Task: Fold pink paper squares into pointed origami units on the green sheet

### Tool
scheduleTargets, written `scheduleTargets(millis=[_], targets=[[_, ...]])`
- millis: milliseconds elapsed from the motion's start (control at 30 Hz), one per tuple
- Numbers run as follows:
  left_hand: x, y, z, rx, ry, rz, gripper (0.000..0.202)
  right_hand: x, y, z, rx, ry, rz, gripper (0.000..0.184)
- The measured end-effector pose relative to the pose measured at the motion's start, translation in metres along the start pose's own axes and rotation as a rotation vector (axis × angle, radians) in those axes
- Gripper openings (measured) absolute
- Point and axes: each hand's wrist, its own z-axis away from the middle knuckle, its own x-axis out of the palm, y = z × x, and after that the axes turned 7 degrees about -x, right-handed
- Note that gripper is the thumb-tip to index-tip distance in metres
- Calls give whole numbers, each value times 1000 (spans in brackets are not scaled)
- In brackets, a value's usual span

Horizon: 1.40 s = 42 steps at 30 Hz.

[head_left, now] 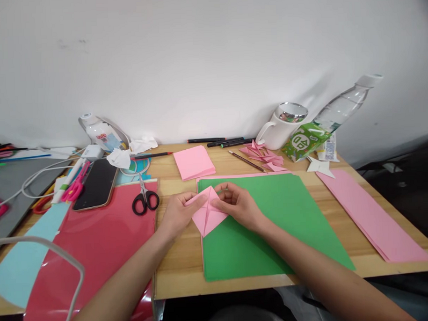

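A wooden table (179, 264) stands by a white wall (196, 63). At the centre of the frame, folded pink paper (206, 219) is between left hand (176, 212) and right hand (241, 207), both pinching it, partly over green paper (292, 200).

Wood-grain table (182, 264). Left: red sheet (97, 239), overhanging the near edge. Centre: green-topped paper stack (282, 200); just behind it, pink squares (194, 162). Black pens (206, 140) along the far side, pencil (247, 161) nearby, slanting. Pink folds (265, 156) in a loose pile. Mug (281, 128), carton (303, 142) close together. Far right: long pink strips (370, 216).
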Motion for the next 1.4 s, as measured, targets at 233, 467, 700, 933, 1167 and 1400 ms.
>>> scheduleTargets(millis=[233,467,700,933,1167,1400], targets=[[4,1,1,-82,-167,105,47,-3,-1,-1,-161,216,14,37],[1,2,0,-31,-86,128,40,-10,1,-1,-71,22,60,37],[-3,5,-1,-40,-5,23,30,-26,-5,-5,-145,12,228,26],[0,5,2,-33,-99,145,45,-23,-4,-5,-112,61,156,26],[-1,1,-1,-8,-170,248,39,-17,-2,-3,-122,66,94,22],[-2,1,0,-36,-180,248,38,-19,-4,-1,-150,53,136,20]])
